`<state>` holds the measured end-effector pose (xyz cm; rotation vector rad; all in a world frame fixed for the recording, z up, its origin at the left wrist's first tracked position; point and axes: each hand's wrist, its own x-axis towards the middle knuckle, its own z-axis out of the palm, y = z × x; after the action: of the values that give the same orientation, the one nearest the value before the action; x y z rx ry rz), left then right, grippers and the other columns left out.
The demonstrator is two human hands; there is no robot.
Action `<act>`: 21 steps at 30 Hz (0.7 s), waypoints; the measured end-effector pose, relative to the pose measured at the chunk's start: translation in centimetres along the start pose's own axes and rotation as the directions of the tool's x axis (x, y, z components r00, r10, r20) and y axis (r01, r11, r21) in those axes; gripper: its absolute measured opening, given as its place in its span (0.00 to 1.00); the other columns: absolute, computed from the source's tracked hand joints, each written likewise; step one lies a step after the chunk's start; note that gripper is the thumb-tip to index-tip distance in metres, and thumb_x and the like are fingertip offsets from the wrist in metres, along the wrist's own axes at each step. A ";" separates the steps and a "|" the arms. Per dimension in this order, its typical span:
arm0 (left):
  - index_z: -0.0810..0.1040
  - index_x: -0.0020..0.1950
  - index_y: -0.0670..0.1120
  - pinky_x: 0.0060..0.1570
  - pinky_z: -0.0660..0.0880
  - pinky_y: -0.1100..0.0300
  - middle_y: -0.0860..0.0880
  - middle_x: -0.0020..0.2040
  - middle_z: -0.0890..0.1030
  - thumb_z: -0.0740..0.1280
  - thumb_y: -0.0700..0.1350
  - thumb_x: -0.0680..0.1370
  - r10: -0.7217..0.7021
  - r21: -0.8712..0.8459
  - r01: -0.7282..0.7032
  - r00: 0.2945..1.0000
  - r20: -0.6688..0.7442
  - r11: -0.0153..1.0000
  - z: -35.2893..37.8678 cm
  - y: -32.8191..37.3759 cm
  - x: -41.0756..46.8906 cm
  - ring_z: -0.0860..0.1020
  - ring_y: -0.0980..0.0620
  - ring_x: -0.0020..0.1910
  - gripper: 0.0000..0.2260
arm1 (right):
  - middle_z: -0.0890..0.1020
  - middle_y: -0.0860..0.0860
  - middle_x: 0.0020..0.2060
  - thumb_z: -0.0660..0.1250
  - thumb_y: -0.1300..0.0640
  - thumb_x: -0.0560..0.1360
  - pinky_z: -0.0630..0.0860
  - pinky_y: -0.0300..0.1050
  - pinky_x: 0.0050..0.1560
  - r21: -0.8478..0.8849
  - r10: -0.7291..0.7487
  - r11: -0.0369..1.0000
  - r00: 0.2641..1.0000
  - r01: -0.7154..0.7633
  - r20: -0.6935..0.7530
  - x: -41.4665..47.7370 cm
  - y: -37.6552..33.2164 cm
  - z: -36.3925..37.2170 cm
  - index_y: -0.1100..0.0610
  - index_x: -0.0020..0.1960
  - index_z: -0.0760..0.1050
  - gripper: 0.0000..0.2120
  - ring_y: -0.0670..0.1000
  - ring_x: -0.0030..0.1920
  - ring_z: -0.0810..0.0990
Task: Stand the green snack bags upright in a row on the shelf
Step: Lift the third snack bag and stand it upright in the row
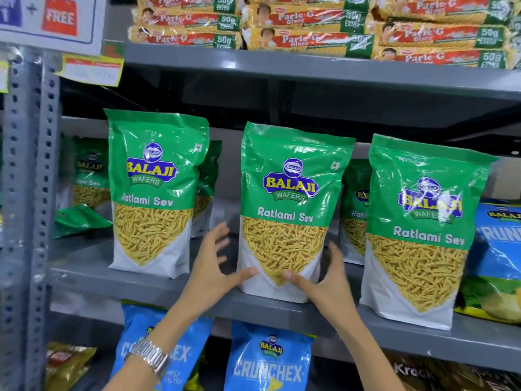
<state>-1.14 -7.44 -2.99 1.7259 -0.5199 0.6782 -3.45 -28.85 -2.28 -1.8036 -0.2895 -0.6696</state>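
green snack bags stand on the grey shelf (282,309) mid-frame: i count three upright in front, left bag (153,193), middle bag (284,210), right bag (420,230), at least three more behind, and one lying flat (79,220) at far left. my left hand (214,266) and right hand (324,280) are apart with fingers spread, cupping the middle bag's base (thumbs touching its front, not clamped). it sits near the shelf lip, so a careless release could tip it forward off the edge.
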 end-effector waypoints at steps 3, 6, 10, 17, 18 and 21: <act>0.64 0.66 0.49 0.62 0.68 0.65 0.53 0.64 0.70 0.77 0.48 0.65 0.125 -0.032 -0.150 0.912 -0.390 0.988 -3.4 0.8 -0.3 0.70 0.59 0.63 0.35 | 0.74 0.48 0.59 0.71 0.37 0.63 0.69 0.50 0.62 -0.105 -0.247 0.969 0.879 0.224 -0.408 -1.7 -1.4 2.0 0.52 0.65 0.66 0.35 0.45 0.61 0.71; 0.64 0.65 0.50 0.64 0.66 0.63 0.54 0.62 0.71 0.73 0.50 0.69 0.162 -0.017 -0.238 0.710 -0.685 0.971 -8.2 0.2 -0.2 0.70 0.56 0.63 0.29 | 0.74 0.41 0.44 0.68 0.48 0.67 0.71 0.47 0.49 -0.205 -0.496 0.866 0.740 0.455 -0.454 -2.6 -3.2 5.6 0.50 0.54 0.70 0.17 0.41 0.43 0.75; 0.60 0.69 0.46 0.69 0.61 0.54 0.46 0.71 0.65 0.72 0.50 0.68 0.022 -0.053 -0.079 0.730 -0.683 0.996 -13.9 -2.5 0.8 0.64 0.52 0.70 0.35 | 0.76 0.44 0.46 0.69 0.48 0.67 0.71 0.38 0.47 -0.162 -0.501 0.861 0.860 0.483 -0.097 -2.1 -5.4 11.1 0.44 0.55 0.67 0.20 0.43 0.44 0.74; 0.53 0.73 0.49 0.61 0.67 0.53 0.47 0.68 0.66 0.77 0.67 0.39 -0.283 -0.075 0.274 0.942 -0.178 0.959 -18.8 -6.0 2.1 0.67 0.51 0.63 0.67 | 0.72 0.49 0.65 0.73 0.39 0.61 0.72 0.51 0.60 -0.114 -0.027 0.992 0.956 0.063 0.293 1.4 -5.6 18.9 0.52 0.68 0.60 0.42 0.51 0.64 0.72; 0.54 0.73 0.49 0.57 0.70 0.55 0.48 0.65 0.69 0.77 0.66 0.39 -0.289 -0.097 0.277 0.947 -0.140 0.956 -18.7 -6.2 2.2 0.71 0.51 0.60 0.67 | 0.73 0.49 0.65 0.74 0.39 0.59 0.72 0.52 0.61 -0.062 0.017 0.998 0.950 0.003 0.312 1.6 -5.5 19.4 0.51 0.67 0.61 0.42 0.52 0.64 0.73; 0.60 0.68 0.50 0.42 0.75 0.65 0.53 0.54 0.75 0.81 0.55 0.52 -0.241 -0.074 0.232 0.961 -0.134 0.970 -17.9 -6.3 2.4 0.76 0.56 0.51 0.49 | 0.76 0.47 0.62 0.75 0.41 0.58 0.74 0.53 0.61 0.096 0.054 0.991 0.936 -0.093 0.348 1.6 -4.9 20.1 0.48 0.66 0.64 0.40 0.50 0.61 0.76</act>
<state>1.65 11.46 -2.60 1.6383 -0.2262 0.6030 1.36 -8.67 -1.57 -1.8095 -0.4812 -0.2737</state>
